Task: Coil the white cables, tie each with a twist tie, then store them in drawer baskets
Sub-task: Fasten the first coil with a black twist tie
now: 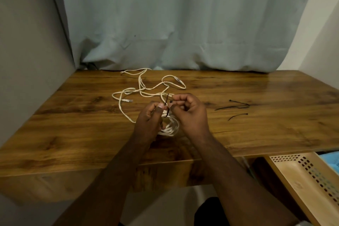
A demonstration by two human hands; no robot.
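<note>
A coiled white cable (170,127) sits between my hands above the wooden table (256,134). My left hand (149,118) grips the coil, thumb up against a black twist tie (167,104) that stands across the coil's top. My right hand (189,112) pinches that tie with curled fingers. Another white cable (146,86) lies loose and tangled on the table behind the hands, its plugs showing at the left and at the far right of the tangle.
Three spare black ties (236,106) lie on the table to the right of my hands. A beige perforated drawer basket (302,176) stands open under the table's right front edge. A pale curtain hangs behind the table; a wall closes the left side.
</note>
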